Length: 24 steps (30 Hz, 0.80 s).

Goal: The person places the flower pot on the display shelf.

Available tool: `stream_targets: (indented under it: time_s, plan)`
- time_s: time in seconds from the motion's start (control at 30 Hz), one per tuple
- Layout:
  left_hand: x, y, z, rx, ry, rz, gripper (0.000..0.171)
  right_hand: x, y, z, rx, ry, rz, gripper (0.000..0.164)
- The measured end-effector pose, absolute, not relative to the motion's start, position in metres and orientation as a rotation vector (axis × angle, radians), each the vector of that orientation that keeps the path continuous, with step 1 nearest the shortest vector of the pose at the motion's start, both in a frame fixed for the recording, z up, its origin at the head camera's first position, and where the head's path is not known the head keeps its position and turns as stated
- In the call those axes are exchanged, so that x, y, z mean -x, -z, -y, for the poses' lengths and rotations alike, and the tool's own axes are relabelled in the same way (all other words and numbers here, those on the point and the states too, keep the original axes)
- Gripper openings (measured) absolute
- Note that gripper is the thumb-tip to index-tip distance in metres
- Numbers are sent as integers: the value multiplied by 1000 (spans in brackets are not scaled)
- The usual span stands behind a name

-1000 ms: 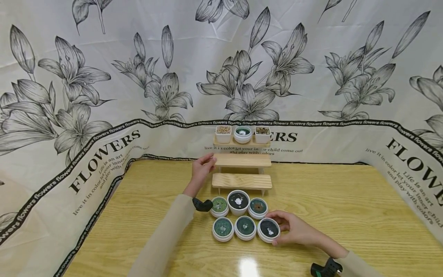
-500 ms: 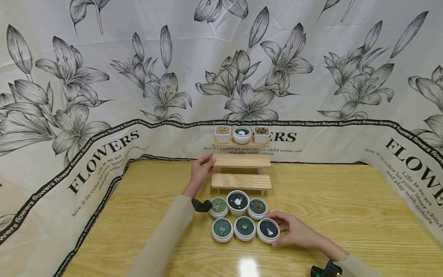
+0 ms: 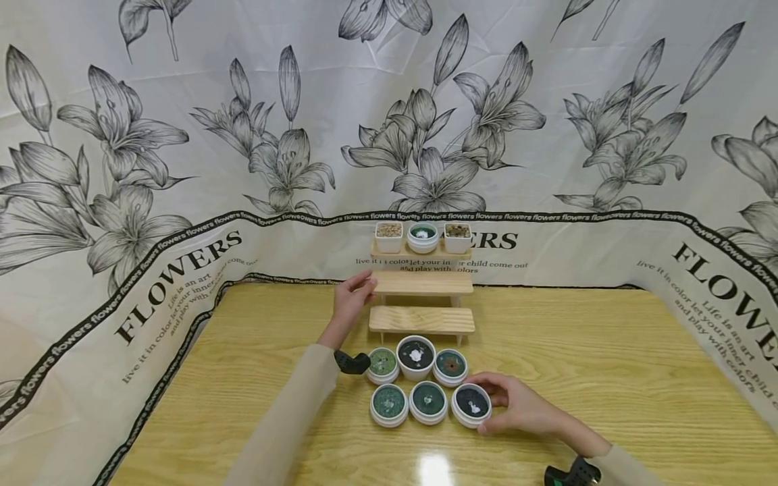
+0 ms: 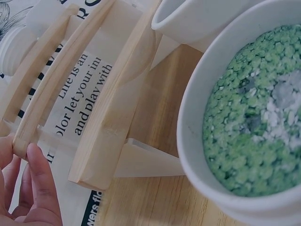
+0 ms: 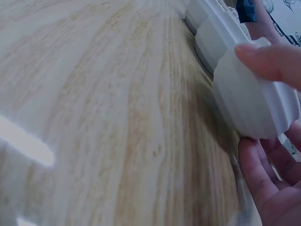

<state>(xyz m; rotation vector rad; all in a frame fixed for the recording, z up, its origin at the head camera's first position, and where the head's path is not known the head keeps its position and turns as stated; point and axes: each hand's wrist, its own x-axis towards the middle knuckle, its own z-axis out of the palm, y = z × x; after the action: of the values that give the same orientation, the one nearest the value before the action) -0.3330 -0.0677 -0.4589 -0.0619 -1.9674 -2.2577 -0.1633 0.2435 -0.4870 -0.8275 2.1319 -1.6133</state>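
My left hand (image 3: 354, 297) pinches the left end of the middle board (image 3: 423, 283) of a three-tier wooden stand. In the left wrist view, thumb and fingers meet at the tip of that middle board (image 4: 29, 136). At the front right, my right hand (image 3: 516, 405) holds a round white pot (image 3: 471, 406) with dark filling and a white patch. The right wrist view shows the thumb on one side of this white pot (image 5: 251, 99) and fingers under the other. Beside it stand a dark green pot (image 3: 428, 403) and a speckled green pot (image 3: 389, 405).
Behind the front row sit a light green pot (image 3: 382, 364), a taller dark-filled pot (image 3: 416, 356) and a brown-centred pot (image 3: 450, 366), close before the lowest board (image 3: 422, 319). Three small pots, the middle one round (image 3: 422, 236), stand on the top board. A flower-printed cloth (image 3: 292, 162) hangs behind.
The pot in my right hand has shifted very slightly right, away from the dark green pot. My left hand keeps its hold on the middle board.
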Motion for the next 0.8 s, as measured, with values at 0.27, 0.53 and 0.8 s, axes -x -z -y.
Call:
stream_targets:
  time_s: [0.27,0.53,0.8]
  plan:
    - [335,455,66,-56,2276,2034,33,164,478,-245,851,1591,-2182,66]
    - [334,454,66,-56,2268,2034,33,171,468,-243,874,1559,-2243,64]
    - [336,455,66,-46,2282,2019,33,181,459,-237,877,1558,-2301,65]
